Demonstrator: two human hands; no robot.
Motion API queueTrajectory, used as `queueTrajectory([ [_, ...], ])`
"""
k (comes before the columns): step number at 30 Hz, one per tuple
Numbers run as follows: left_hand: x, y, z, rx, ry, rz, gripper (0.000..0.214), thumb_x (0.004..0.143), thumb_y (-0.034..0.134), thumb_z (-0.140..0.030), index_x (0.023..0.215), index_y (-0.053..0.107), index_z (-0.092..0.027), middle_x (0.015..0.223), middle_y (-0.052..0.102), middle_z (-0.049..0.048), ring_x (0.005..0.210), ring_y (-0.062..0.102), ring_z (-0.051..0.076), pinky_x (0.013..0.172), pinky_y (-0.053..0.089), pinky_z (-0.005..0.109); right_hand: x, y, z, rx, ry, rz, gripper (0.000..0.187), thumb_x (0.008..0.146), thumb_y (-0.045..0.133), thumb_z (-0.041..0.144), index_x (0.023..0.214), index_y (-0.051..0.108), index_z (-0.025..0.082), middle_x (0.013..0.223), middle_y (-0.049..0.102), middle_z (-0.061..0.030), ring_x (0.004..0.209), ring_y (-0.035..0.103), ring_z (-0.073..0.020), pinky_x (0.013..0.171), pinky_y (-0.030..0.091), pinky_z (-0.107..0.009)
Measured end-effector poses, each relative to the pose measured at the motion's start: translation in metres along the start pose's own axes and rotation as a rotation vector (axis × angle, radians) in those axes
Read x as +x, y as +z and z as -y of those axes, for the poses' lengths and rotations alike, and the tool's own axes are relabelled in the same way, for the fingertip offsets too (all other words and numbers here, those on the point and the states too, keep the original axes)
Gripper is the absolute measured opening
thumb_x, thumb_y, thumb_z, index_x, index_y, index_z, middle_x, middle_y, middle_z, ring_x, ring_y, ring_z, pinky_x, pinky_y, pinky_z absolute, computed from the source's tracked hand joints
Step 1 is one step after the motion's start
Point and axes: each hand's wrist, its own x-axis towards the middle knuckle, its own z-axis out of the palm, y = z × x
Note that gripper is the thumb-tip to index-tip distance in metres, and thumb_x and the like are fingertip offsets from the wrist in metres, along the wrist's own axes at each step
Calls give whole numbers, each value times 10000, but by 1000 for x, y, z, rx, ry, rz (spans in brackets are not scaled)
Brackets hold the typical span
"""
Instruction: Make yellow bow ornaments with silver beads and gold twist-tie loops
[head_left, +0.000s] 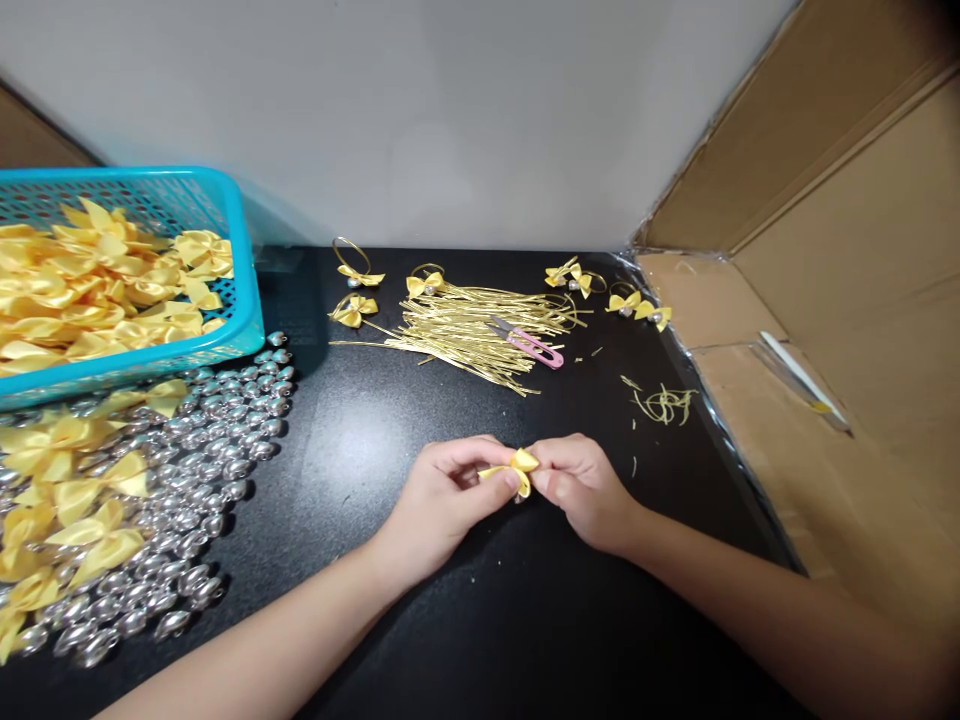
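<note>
Near the middle of the black table, a small yellow ribbon bow (520,464) is pinched between both hands. My left hand (461,485) grips it with thumb and fingers from the left. My right hand (581,485) is closed at the bow's right side, its fingertips touching it; whether a cord or bead is also between them is hidden. Beyond the hands lies a bundle of gold cords (465,335). Pink thread snips (534,347) rest on the bundle's right part.
A blue basket (251,300) of yellow bows stands at the left. Silver beads (217,430) and loose bows (101,540) spread before it. Bows with cord loops (356,310) lie along the back. Cord scraps (666,404) lie right; a white-handled cutter (802,380) is on the cardboard.
</note>
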Motion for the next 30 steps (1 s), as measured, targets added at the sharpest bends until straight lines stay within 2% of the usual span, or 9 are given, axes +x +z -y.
queueTrajectory([
  [3, -2, 0, -3, -5, 48, 2, 23, 712, 763, -200, 734, 758, -197, 691, 682, 8, 617, 603, 113, 591, 489, 217, 1, 0, 0, 14, 10, 17, 258, 797, 450, 218, 543, 412, 192, 506, 410, 45, 486, 370, -79, 500, 319, -222],
  [7, -6, 3, -14, 117, 138, -5, 109, 727, 716, -122, 767, 772, -208, 659, 677, 1, 600, 611, 108, 569, 481, 199, 2, 0, -1, 62, 2, 36, 241, 850, 473, 218, 611, 473, 183, 581, 482, 31, 556, 445, -90, 565, 366, -224],
  [13, -14, 7, -24, 286, 230, -54, 139, 734, 716, -129, 835, 779, -199, 668, 692, 12, 608, 615, 115, 571, 483, 197, -2, 1, -1, 90, 58, 57, 240, 882, 480, 242, 654, 521, 180, 631, 511, 11, 619, 477, -117, 635, 398, -255],
  [19, -16, 10, -27, 192, 168, -31, 241, 777, 695, -121, 937, 772, -284, 847, 768, -12, 738, 689, 103, 687, 528, 156, -2, 2, -2, 142, -7, 71, 206, 898, 486, 237, 784, 642, 166, 684, 552, 6, 626, 475, -107, 618, 392, -238],
  [25, -16, 6, -28, 96, 61, -25, 151, 843, 663, -219, 931, 770, -280, 714, 716, -36, 611, 615, 50, 595, 495, 104, -1, 2, -4, 173, -56, 91, 308, 943, 492, 364, 809, 676, 156, 727, 608, -11, 674, 527, -114, 670, 417, -238],
  [30, -12, 2, -25, 59, 21, 5, 157, 823, 697, -231, 967, 742, -276, 648, 657, -52, 586, 590, 41, 590, 479, 107, -1, 2, 0, 203, -81, 119, 318, 951, 495, 360, 780, 677, 162, 719, 627, -8, 687, 536, -112, 683, 409, -234],
])
